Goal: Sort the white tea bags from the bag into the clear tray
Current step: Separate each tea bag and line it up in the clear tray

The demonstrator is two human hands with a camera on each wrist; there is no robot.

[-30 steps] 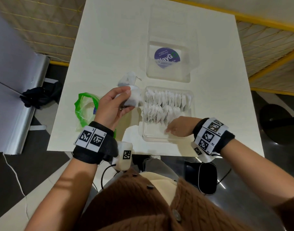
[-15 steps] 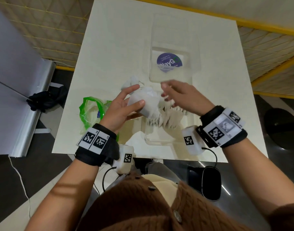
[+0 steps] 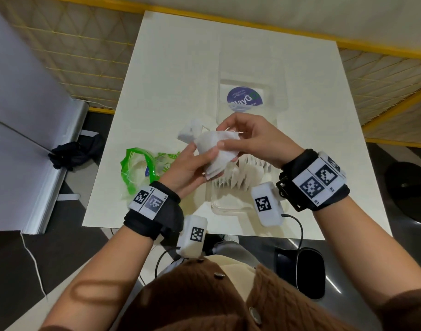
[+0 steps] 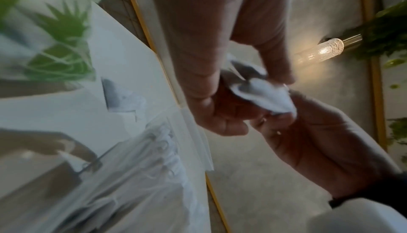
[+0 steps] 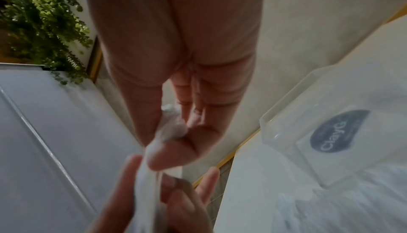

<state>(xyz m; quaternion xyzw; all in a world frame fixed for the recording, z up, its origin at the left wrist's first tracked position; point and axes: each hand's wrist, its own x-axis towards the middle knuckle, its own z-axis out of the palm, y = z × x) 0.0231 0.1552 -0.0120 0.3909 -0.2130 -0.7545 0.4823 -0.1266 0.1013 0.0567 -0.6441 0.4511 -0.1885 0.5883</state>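
My left hand point(image 3: 199, 161) grips a stack of white tea bags point(image 3: 216, 151) above the table, just left of the clear tray point(image 3: 219, 206). My right hand point(image 3: 231, 139) pinches the top of that same stack between thumb and fingers point(image 5: 171, 151). The left wrist view shows both hands meeting on the tea bags point(image 4: 264, 95). Rows of white tea bags point(image 3: 242, 173) stand upright in the tray, partly hidden by my hands. The green-rimmed clear bag point(image 3: 137, 170) lies open on the table, left of my left hand. Loose tea bags point(image 3: 190, 130) lie beyond it.
The tray's clear lid point(image 3: 247, 96) with a blue round label lies behind the tray. The white table point(image 3: 176, 68) ends close to my body. A black object point(image 3: 307, 268) sits on the floor below the near table edge.
My right hand rose from the near end of the tray and came over to the stack held in my left hand, and now pinches its top. The left hand lifted slightly.
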